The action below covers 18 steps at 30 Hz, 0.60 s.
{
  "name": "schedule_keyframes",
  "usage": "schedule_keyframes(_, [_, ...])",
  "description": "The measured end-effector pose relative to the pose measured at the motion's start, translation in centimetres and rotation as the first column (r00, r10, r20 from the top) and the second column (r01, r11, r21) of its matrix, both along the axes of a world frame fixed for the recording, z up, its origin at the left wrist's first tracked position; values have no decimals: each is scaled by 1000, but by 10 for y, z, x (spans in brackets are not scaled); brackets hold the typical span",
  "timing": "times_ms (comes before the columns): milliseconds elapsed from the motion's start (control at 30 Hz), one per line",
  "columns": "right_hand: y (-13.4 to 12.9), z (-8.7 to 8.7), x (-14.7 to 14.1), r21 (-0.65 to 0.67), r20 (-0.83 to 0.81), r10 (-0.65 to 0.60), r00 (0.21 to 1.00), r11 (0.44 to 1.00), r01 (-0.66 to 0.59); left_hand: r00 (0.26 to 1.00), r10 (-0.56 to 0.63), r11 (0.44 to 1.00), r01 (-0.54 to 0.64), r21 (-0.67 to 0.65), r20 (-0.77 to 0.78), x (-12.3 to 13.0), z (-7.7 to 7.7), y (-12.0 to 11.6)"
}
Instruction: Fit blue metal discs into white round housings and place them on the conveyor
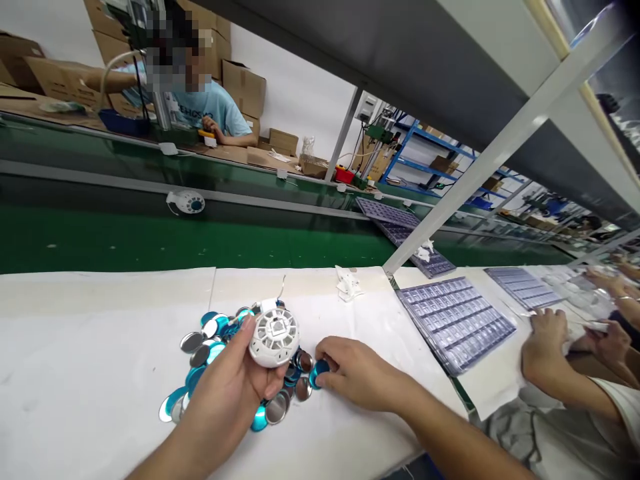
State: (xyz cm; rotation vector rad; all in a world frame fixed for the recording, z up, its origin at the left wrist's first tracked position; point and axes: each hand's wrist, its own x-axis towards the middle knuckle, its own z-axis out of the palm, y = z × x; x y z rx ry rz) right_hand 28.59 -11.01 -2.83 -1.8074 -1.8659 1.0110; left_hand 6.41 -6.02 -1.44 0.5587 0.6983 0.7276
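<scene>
My left hand [230,377] is closed round a round white plastic housing [275,337] with spoke-like slots and a short wire at its top. Between the thumb and fingers of my right hand [357,373] is a shiny blue disc [319,374], pinched at the right edge of a loose heap. That heap of blue and silver metal discs [199,357] spreads over the white table covering, partly hidden behind my left hand and the housing.
A crumpled white scrap [349,284] lies farther back. Clear compartment trays [457,323] stand at right, near a co-worker's hands [547,343]. Another white housing [186,201] rests on the green conveyor belt [125,240]. A metal post [465,170] slants across the right. Someone sits opposite beside a machine.
</scene>
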Motion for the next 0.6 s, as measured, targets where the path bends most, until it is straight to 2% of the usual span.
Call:
schedule_keyframes(100, [1,-1,-2,-39,-20,-10,1000,999,10,1000,13,997,-13,78,-2,1,2,-4])
schedule_keyframes(233, [-4,19,-3,-40,-170,-26,985,999,20,997,13,981,1,193,-72,0,7,-9])
schedule_keyframes(333, [-12,39,-14,58,-443,-96,891,989,135,992,24,973,5,231,-122,-1,8,-11])
schedule_keyframes(400, [-15,46,-27,142,-562,-85,823,970,198,989,39,968,-3,251,-141,-1,7,-12])
schedule_keyframes(533, [-10,45,-52,309,-558,-28,829,921,239,990,49,972,-17,233,-130,0,2,-13])
schedule_keyframes(600, [-5,42,-60,345,-564,-17,826,904,254,991,46,976,-18,217,-124,0,0,-13])
